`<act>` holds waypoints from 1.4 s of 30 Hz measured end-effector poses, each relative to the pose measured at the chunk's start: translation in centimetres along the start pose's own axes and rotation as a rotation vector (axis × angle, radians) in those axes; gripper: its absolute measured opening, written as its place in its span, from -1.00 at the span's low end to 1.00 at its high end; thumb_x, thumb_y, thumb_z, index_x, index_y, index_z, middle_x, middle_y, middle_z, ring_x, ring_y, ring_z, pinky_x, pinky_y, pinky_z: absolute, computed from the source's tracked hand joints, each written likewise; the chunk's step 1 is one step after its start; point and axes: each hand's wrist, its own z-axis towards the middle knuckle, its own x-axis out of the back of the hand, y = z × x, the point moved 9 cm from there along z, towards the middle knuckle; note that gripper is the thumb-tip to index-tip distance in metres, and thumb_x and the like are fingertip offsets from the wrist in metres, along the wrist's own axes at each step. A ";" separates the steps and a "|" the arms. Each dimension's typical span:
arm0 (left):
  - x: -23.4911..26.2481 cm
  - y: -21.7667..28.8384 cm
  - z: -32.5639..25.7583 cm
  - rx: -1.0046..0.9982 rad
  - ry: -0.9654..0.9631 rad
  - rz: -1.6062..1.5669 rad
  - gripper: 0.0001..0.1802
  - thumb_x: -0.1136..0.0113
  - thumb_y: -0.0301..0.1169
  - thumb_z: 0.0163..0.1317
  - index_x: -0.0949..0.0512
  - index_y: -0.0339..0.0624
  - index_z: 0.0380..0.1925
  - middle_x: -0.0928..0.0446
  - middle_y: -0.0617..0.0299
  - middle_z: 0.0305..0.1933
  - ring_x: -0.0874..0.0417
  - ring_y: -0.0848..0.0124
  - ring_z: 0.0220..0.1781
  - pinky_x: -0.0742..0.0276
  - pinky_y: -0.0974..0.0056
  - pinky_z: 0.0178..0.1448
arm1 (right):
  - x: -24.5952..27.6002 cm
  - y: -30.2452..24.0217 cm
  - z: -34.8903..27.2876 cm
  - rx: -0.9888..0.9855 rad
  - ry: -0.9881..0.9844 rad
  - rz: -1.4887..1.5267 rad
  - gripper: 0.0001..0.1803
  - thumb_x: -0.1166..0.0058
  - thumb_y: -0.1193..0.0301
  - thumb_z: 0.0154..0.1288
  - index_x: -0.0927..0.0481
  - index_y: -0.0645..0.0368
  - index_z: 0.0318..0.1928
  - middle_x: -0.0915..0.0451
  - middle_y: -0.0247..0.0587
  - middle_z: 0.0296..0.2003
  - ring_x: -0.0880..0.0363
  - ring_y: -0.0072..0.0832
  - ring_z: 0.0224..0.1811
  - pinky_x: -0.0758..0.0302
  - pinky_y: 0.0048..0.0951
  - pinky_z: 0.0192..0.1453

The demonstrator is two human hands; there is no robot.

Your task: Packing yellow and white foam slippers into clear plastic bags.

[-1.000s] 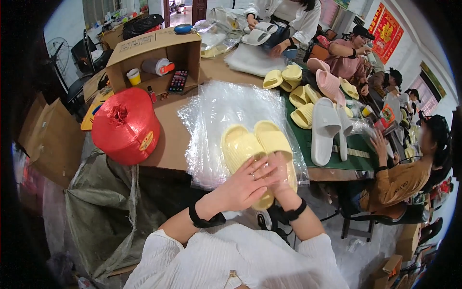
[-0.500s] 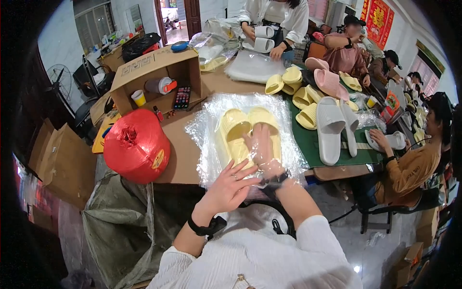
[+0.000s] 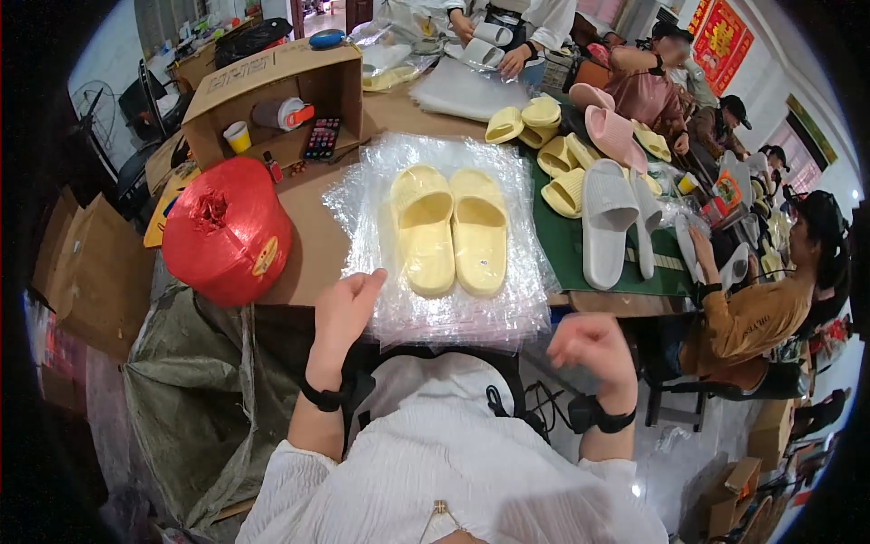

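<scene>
**Shared workroom, cardboard-topped table: yellow pair lying free, both hands withdrawn**

Main change: half a second ago the right hand was in among the slippers, film over its wrist, with the left hand by the heels. Now both are off. The yellow slippers (image 3: pixel 440 243) lie side by side, touching, toes away from the person, on the stack of clear bags (image 3: pixel 524 272). Glare runs over them; they appear to be inside the top bag. Judgement: the bagging of this pair looks done, or nearly so; bag mouth not made out.

Left hand (image 3: pixel 347 310): at the stack's near left corner, fingers held close together; cannot tell whether they pinch any film. Right hand (image 3: pixel 589 349): beyond the near right corner, blurred, fingers loosely curled and partly open, nothing seen in them.

Surface: tan table (image 3: pixel 313 222). Left, a large red bundle (image 3: pixel 222 231); behind it a carton (image 3: pixel 272 80) on its side, sheltering a yellow cup (image 3: pixel 237 138), an orange-lidded tumbler (image 3: pixel 281 114) and a phone (image 3: pixel 323 136). Right, a green mat (image 3: pixel 657 279) bearing grey slippers (image 3: pixel 608 222), with pink slippers (image 3: pixel 616 140) farther back.

Room: across the table, a co-worker in white (image 3: pixel 553 20) handles a light-coloured pair; at right, a co-worker in a tan top (image 3: pixel 757 308) sits working. Red poster (image 3: pixel 722 45) on the far wall.
</scene>
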 end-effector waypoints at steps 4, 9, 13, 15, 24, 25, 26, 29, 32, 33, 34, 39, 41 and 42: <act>-1.0 1.0 -0.2 -0.110 0.069 -0.016 -0.49 -0.35 0.02 0.16 -0.67 -0.26 -0.22 -0.62 0.12 -0.47 -0.65 0.24 -0.41 -0.54 0.20 -0.21 | 5.7 3.4 3.0 -0.082 0.573 0.096 -0.65 -0.03 0.25 0.48 -0.63 0.33 -0.10 -0.61 -0.35 -0.35 -0.53 -0.65 -0.34 -0.44 -0.51 -0.36; -2.3 -1.5 0.7 -0.154 -0.004 -0.206 -0.64 -0.48 -0.26 0.07 -0.65 -0.31 -0.26 -0.60 0.20 -0.49 -0.59 0.48 -0.43 -0.50 0.33 -0.30 | 6.2 10.5 6.5 -0.203 0.559 -0.150 -0.62 -0.15 0.21 0.39 -0.63 0.34 -0.08 -0.63 -0.32 -0.31 -0.50 -0.66 -0.36 -0.43 -0.53 -0.31; -2.5 -3.2 1.2 -0.159 -0.082 -0.417 -0.74 -0.44 -0.36 0.12 -0.64 -0.33 -0.33 -0.54 0.33 -0.52 -0.49 0.58 -0.45 -0.41 0.42 -0.34 | 5.6 11.9 7.0 -0.284 0.365 -0.172 -0.70 -0.23 0.31 0.31 -0.67 0.37 -0.23 -0.64 -0.36 -0.44 -0.54 -0.63 -0.39 -0.47 -0.56 -0.22; -2.5 -3.6 1.3 -0.127 -0.102 -0.495 -0.78 -0.42 -0.39 0.14 -0.64 -0.34 -0.35 -0.52 0.37 -0.52 -0.46 0.61 -0.46 -0.38 0.43 -0.35 | 6.3 12.1 6.7 -0.221 0.382 0.003 -0.74 -0.21 0.35 0.32 -0.67 0.37 -0.23 -0.66 -0.33 -0.41 -0.55 -0.62 -0.40 -0.49 -0.56 -0.21; -1.3 -1.7 -0.8 -0.002 -0.266 -0.450 -0.76 -0.33 -0.36 0.25 -0.66 -0.32 -0.19 -0.55 0.36 -0.46 -0.40 0.65 -0.60 -0.26 0.50 -0.54 | 5.0 10.3 5.4 -0.300 0.243 -0.007 -0.76 -0.21 0.43 0.30 -0.66 0.36 -0.11 -0.72 -0.23 -0.31 -0.66 -0.62 -0.29 -0.52 -0.62 -0.18; -1.6 -2.3 -0.5 -0.001 -0.284 -0.453 -0.77 -0.31 -0.37 0.26 -0.65 -0.31 -0.19 -0.58 0.33 -0.42 -0.42 0.64 -0.59 -0.28 0.49 -0.54 | 5.2 10.1 5.3 -0.270 0.232 -0.022 -0.77 -0.21 0.44 0.29 -0.66 0.35 -0.11 -0.72 -0.24 -0.31 -0.65 -0.65 -0.32 -0.50 -0.64 -0.23; -1.7 -2.5 -0.4 0.002 -0.302 -0.455 -0.77 -0.29 -0.37 0.28 -0.64 -0.31 -0.18 -0.61 0.31 -0.39 -0.43 0.63 -0.59 -0.30 0.49 -0.54 | 5.4 10.0 5.3 -0.267 0.232 -0.020 -0.77 -0.21 0.44 0.29 -0.66 0.35 -0.11 -0.72 -0.24 -0.31 -0.65 -0.65 -0.32 -0.50 -0.64 -0.23; -1.0 -2.3 -0.4 -0.028 -0.277 -0.627 -0.85 -0.19 -0.43 0.34 -0.59 -0.29 -0.19 -0.67 0.23 -0.28 -0.48 0.60 -0.57 -0.39 0.47 -0.52 | 6.0 8.4 5.3 -0.231 0.268 0.106 -0.79 -0.21 0.45 0.29 -0.65 0.31 -0.12 -0.73 -0.25 -0.32 -0.61 -0.70 -0.39 -0.42 -0.69 -0.42; -0.1 0.1 -1.0 -0.074 -0.187 -0.753 -0.93 -0.09 -0.49 0.38 -0.50 -0.26 -0.21 -0.67 0.14 -0.16 -0.60 0.52 -0.44 -0.56 0.44 -0.34 | 6.8 6.1 5.2 -0.176 0.395 0.095 -0.85 -0.16 0.47 0.33 -0.62 0.24 -0.13 -0.70 -0.31 -0.32 -0.61 -0.69 -0.41 -0.37 -0.70 -0.57; -0.3 0.5 -1.0 -0.074 -0.187 -0.752 -0.93 -0.09 -0.49 0.38 -0.50 -0.26 -0.21 -0.67 0.14 -0.16 -0.60 0.52 -0.44 -0.56 0.44 -0.34 | 6.6 6.1 5.3 -0.175 0.394 0.096 -0.85 -0.16 0.47 0.33 -0.62 0.24 -0.13 -0.70 -0.31 -0.32 -0.61 -0.69 -0.41 -0.37 -0.70 -0.57; -0.1 1.1 -1.1 -0.133 -0.153 -0.820 -0.95 -0.04 -0.51 0.40 -0.46 -0.25 -0.21 -0.67 0.11 -0.13 -0.64 0.47 -0.36 -0.60 0.39 -0.22 | 6.6 5.7 5.4 -0.104 0.450 0.177 -0.86 -0.14 0.47 0.36 -0.61 0.25 -0.12 -0.69 -0.31 -0.31 -0.62 -0.68 -0.39 -0.45 -0.68 -0.51; 1.1 3.0 -1.0 -0.533 -0.012 -0.910 -0.93 0.04 -0.61 0.42 -0.42 -0.28 -0.17 -0.57 0.08 -0.01 -0.64 0.38 -0.02 -0.59 0.27 0.15 | 7.3 4.5 5.9 0.267 0.552 0.262 -0.89 -0.05 0.51 0.44 -0.55 0.26 -0.10 -0.64 -0.24 -0.20 -0.65 -0.53 -0.19 -0.62 -0.49 -0.05; 0.7 3.1 -1.0 -0.583 -0.006 -0.914 -0.94 0.03 -0.61 0.41 -0.41 -0.28 -0.18 -0.55 0.10 -0.01 -0.62 0.39 0.01 -0.56 0.28 0.17 | 6.9 5.5 6.2 0.284 0.592 0.306 -0.89 -0.02 0.53 0.45 -0.53 0.27 -0.08 -0.62 -0.22 -0.14 -0.64 -0.51 -0.13 -0.60 -0.48 0.01; 0.6 3.2 -1.1 -0.631 0.001 -0.917 -0.95 0.02 -0.62 0.40 -0.41 -0.28 -0.19 -0.53 0.11 -0.01 -0.60 0.41 0.03 -0.53 0.28 0.19 | 6.6 6.1 6.1 0.300 0.631 0.350 -0.88 0.01 0.55 0.45 -0.52 0.28 -0.06 -0.60 -0.20 -0.08 -0.62 -0.49 -0.08 -0.58 -0.46 0.07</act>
